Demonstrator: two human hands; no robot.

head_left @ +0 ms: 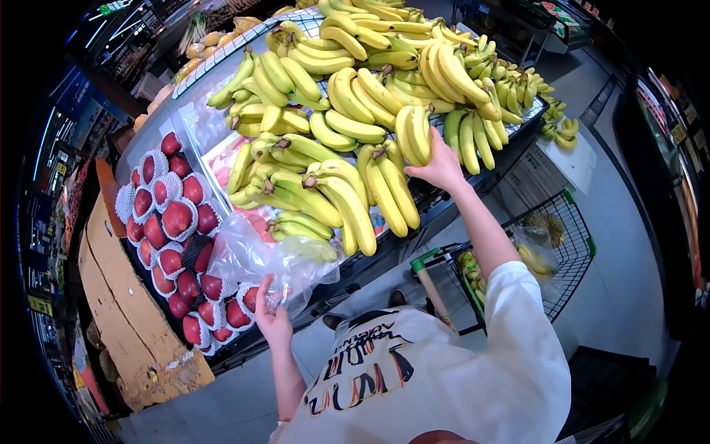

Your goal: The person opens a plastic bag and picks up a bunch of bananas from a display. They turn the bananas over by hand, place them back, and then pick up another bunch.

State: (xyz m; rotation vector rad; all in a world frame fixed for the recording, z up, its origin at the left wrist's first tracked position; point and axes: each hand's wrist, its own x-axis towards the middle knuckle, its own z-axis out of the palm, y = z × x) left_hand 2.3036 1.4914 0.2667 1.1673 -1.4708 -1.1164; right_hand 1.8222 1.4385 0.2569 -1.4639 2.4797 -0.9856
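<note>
Many yellow banana bunches (355, 96) are heaped on the display stand. My right hand (440, 164) is closed around the right side of a small banana bunch (413, 135) at the heap's front edge. Farther left and lower, my left hand (274, 314) holds a clear plastic bag (277, 259) by its lower edge, fingers pressed to the film. The bag spreads over the front bananas and the edge of the apples. No fruit can be made out inside it.
Red apples (177, 219), many in white foam nets, fill the left of the stand beside a cardboard sheet (126, 303). A shopping cart (577, 255) with bagged fruit stands at my right. A white box (566, 159) with bananas sits behind it.
</note>
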